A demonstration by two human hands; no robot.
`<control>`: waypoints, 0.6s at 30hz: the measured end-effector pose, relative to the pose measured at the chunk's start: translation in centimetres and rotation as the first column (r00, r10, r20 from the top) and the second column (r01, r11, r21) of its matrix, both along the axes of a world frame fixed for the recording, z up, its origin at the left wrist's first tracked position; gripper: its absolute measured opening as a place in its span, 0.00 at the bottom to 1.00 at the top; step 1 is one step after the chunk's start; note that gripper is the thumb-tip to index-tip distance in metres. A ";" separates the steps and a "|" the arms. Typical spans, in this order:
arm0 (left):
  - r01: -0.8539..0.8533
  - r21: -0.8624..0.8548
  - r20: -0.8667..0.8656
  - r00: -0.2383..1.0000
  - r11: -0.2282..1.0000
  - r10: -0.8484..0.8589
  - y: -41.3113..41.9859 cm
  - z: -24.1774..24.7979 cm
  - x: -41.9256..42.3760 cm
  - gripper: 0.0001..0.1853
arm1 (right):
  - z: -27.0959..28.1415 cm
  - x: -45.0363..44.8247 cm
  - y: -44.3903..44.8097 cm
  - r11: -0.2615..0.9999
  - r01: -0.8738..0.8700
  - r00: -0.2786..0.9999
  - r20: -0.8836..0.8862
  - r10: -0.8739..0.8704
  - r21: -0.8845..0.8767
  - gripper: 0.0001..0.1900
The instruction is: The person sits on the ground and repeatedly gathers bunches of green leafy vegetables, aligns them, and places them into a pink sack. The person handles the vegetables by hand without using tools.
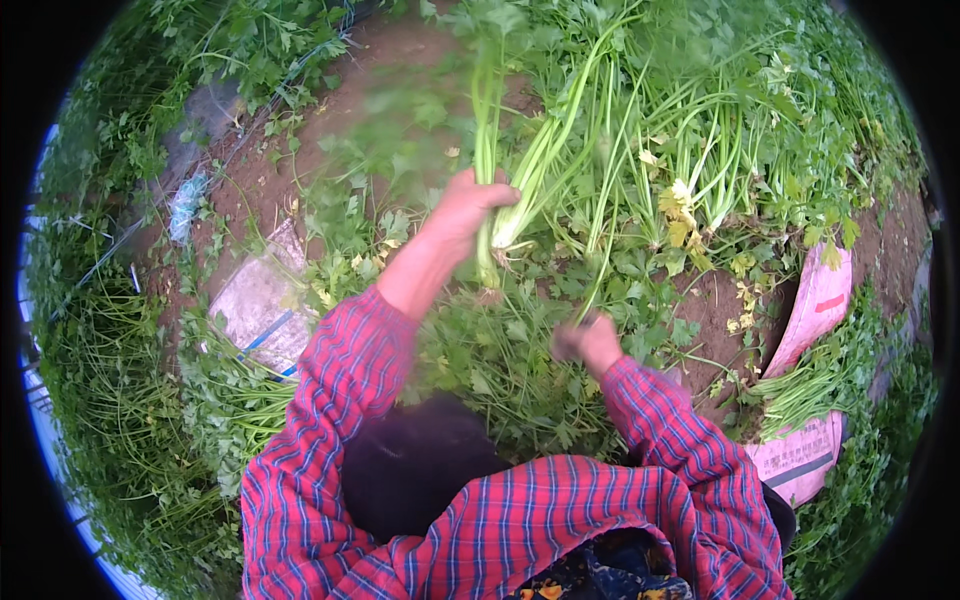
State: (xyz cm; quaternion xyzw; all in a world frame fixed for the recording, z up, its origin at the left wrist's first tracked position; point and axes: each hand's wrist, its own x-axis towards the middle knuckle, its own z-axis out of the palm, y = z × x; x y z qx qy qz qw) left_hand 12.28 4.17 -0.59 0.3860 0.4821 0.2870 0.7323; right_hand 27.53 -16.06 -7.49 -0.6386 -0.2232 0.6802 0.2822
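Observation:
My left hand (466, 206) is closed around the lower stalks of a celery plant (487, 142), its roots hanging just below the fist. Against that hand, on its right, leans another celery plant (532, 172) with pale stalk bases; whether the thumb grips it too I cannot tell. Lower right, my right hand (592, 341) is closed on a thin celery stalk (602, 274) that slants up towards the standing plants. The fingers of this hand are blurred. Beneath both hands lie loose celery leaves (510, 360).
Rooted celery (720, 150) with some yellow leaves stands ahead. A pink woven sack (806, 457) lies at the right under cut celery (802, 394). At the left are a whitish sack (262, 307), more celery stalks (255, 405) and tangled blue twine (187, 206) by bare soil (255, 180).

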 end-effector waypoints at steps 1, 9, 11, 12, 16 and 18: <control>0.005 -0.104 0.148 0.989 0.995 0.011 0.0 0.4 -0.7 0.14 | -0.3 -0.2 -1.1 0.912 -0.393 0.906 0.117 0.406 -0.116 0.10; -0.012 -0.238 0.162 0.985 0.971 0.052 -1.6 -1.7 -1.7 0.10 | 2.4 -0.1 3.6 0.880 -0.467 0.884 0.052 0.464 0.081 0.19; 0.004 -0.168 0.142 0.990 0.986 0.020 -1.7 -2.5 -1.4 0.11 | 3.7 -0.5 6.0 0.947 0.280 0.901 -0.384 -0.203 0.156 0.22; 0.013 -0.136 0.129 0.992 0.991 0.005 -1.8 -2.8 -1.3 0.11 | 4.0 -1.1 7.0 0.954 0.299 0.869 -0.422 -0.258 0.033 0.22; 0.020 -0.096 0.130 0.992 0.995 -0.007 -2.4 -3.3 -1.2 0.12 | 4.1 -2.9 8.4 0.916 0.400 0.750 -0.565 -0.343 -0.025 0.20; 0.013 -0.079 0.073 0.997 0.997 -0.007 -2.7 -3.4 -1.1 0.12 | 3.3 -3.3 8.1 0.909 0.416 0.787 -0.508 -0.349 0.020 0.16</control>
